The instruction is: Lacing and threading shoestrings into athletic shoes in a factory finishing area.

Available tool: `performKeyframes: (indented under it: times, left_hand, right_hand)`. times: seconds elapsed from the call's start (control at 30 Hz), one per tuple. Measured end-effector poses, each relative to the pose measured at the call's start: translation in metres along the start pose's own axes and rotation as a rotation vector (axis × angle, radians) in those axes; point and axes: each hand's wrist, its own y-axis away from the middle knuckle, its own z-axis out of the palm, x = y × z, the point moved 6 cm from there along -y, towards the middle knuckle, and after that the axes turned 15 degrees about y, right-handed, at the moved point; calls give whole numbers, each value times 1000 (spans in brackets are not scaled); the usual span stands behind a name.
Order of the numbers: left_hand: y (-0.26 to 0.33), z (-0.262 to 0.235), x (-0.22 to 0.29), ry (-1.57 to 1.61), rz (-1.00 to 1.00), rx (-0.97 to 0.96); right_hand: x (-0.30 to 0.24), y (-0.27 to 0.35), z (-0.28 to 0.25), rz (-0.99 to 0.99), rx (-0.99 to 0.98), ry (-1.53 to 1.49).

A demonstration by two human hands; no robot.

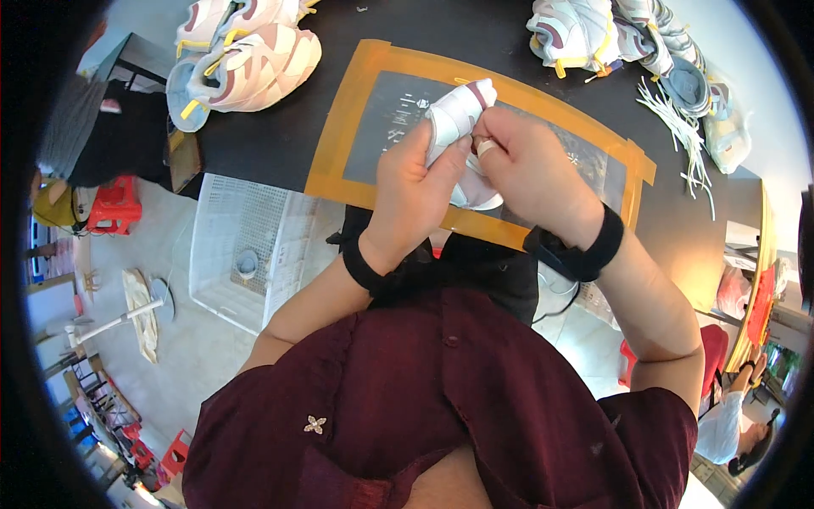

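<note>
A pale white-and-lavender shoe upper (453, 112) is held up over a dark sheet on the table. My left hand (410, 187) grips it along its left side, thumb toward the middle. At the upper's right edge my right hand (538, 165) is closed in a pinch with the fingers curled in. A small white bit shows by the right thumb, but what the fingertips hold is hidden. Both hands meet at the middle of the upper, and its lower part shows between the wrists.
Wide yellow tape (343, 127) frames the sheet. Shoe uppers (263, 68) lie at the far left, more uppers (585, 34) at the far right beside white laces (678, 127). A white plastic crate (284, 254) stands below the table's left edge. Another person (721, 428) is at lower right.
</note>
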Motion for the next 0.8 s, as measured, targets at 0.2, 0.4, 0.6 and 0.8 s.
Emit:
performKeyframes:
  times: [0.2, 0.4, 0.6, 0.8]
  left_hand:
    - [1, -3, 3, -81, 19, 46]
    - [0, -4, 5, 301, -106, -55]
    - [4, 4, 11, 564, -214, -223]
    - [-1, -1, 2, 542, -227, -113]
  right_hand:
    - [-45, 32, -35, 4, -203, 624]
    - [15, 38, -73, 222, 133, -315]
    - [19, 31, -7, 166, 70, -662]
    - [23, 29, 9, 205, 21, -844]
